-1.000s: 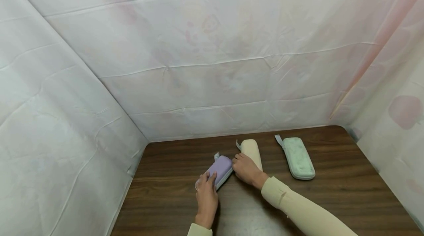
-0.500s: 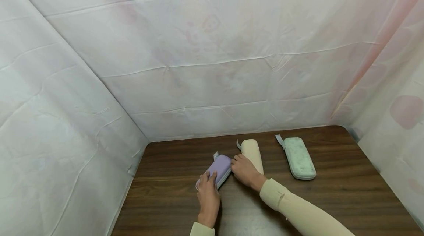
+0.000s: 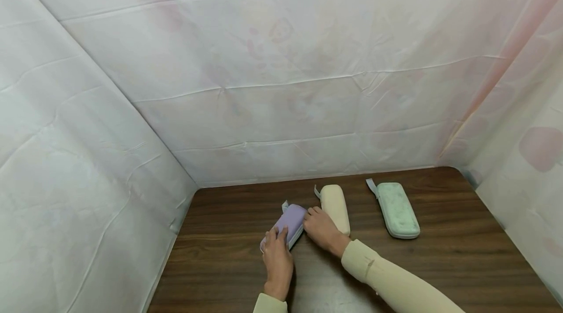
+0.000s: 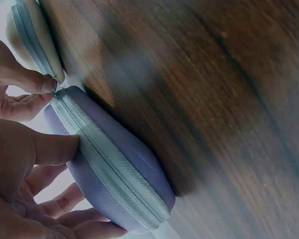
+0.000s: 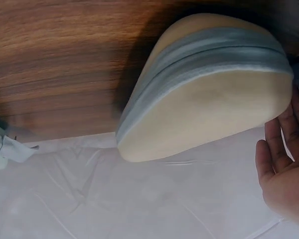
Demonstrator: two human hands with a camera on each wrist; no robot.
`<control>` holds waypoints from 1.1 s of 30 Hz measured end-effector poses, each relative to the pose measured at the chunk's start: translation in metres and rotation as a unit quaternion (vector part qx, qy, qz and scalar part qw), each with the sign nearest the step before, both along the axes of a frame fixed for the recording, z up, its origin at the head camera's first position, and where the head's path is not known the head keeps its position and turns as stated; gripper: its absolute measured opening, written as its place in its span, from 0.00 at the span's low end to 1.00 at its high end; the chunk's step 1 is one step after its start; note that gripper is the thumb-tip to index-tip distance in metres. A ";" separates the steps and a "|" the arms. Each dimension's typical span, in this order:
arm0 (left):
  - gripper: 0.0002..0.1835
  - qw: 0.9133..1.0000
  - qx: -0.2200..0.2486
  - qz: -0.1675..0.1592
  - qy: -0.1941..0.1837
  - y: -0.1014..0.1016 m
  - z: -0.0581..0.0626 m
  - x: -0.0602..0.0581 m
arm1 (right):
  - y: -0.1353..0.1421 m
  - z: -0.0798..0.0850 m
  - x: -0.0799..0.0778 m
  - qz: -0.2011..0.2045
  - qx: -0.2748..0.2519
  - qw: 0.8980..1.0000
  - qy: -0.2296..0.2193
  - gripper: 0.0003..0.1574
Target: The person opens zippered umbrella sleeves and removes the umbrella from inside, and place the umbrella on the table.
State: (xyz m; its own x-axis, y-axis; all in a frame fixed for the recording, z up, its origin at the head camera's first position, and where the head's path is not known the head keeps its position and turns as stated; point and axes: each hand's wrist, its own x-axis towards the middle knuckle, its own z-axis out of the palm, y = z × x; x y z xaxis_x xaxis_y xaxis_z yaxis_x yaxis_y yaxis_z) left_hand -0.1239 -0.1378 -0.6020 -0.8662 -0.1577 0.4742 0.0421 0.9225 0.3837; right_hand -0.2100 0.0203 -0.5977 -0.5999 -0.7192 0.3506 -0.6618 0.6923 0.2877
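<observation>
On the brown table the purple case lies at a slant, its near part in the grip of the left hand, thumb against the edge of the pale zipper and fingers round the opposite side. At the purple case's far end the right hand pinches the zipper between thumb and finger. Right of the purple case, partly behind that hand, is the cream case, and well to the purple case's right lies the green case.
</observation>
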 end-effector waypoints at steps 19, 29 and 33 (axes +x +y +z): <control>0.25 1.000 0.004 0.019 -0.011 0.005 0.001 -0.002 | -0.012 0.004 0.011 -0.001 0.017 1.000 -0.025 0.04; 0.25 1.000 0.005 0.023 -0.006 0.008 0.004 -0.001 | -0.015 0.006 0.014 0.006 0.028 0.999 -0.033 0.02; 0.26 1.000 0.004 0.029 -0.009 0.009 0.004 -0.002 | -0.016 0.008 0.016 0.009 0.028 0.999 -0.036 0.03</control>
State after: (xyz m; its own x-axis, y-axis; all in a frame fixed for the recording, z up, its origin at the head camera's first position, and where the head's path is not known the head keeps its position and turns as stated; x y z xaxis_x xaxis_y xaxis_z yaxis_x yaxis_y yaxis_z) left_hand -0.1257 -0.1291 -0.5976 -0.8638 -0.2110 0.4575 -0.0178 0.9203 0.3907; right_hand -0.1940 0.0041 -0.5899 -0.6085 -0.7477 0.2659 -0.6944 0.6639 0.2777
